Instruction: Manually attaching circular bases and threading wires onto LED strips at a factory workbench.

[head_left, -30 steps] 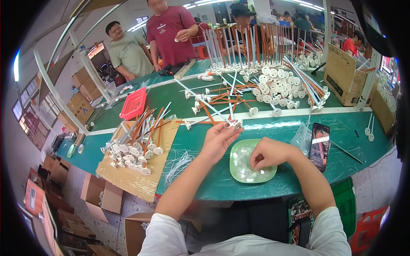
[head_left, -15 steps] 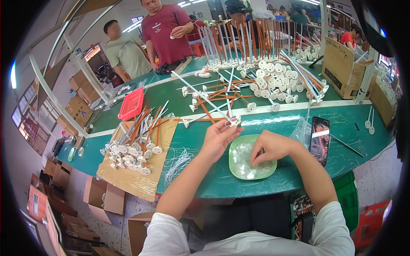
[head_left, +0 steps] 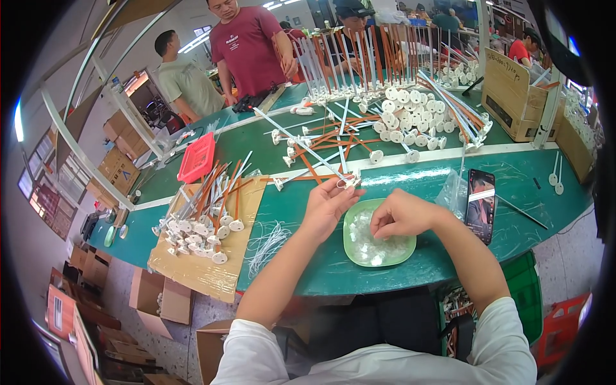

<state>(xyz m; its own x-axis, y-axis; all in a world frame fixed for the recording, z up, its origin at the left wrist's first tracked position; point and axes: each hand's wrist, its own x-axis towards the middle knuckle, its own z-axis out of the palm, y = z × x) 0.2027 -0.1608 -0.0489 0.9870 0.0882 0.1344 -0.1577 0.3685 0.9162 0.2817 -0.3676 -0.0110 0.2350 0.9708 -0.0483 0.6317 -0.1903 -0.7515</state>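
Observation:
My left hand [head_left: 325, 210] is closed on the white round base of a long pale strip [head_left: 301, 142], which slants up and away to the left. A thin white cord seems looped at the base by my fingertips. My right hand [head_left: 405, 215] hangs over a light green bowl [head_left: 351, 250], its fingers pinched and pointing down. Whatever they hold, if anything, is too small to make out. Small clear plastic pieces [head_left: 378, 252] lie in the bowl. Left of it rests a bundle of thin white cords [head_left: 268, 247].
Strips with white bases are heaped on cardboard [head_left: 240, 269] at left. More bases [head_left: 410, 115] and upright strips crowd the far side. A red basket [head_left: 196, 158] stands left, a phone [head_left: 480, 208] right, a cardboard box [head_left: 513, 96] far right. People stand across the table.
My right hand has risen slightly within the bowl's area, its fingertips higher over the clear pieces. My left hand keeps its hold. Across the table, a person in dark red has lowered a hand.

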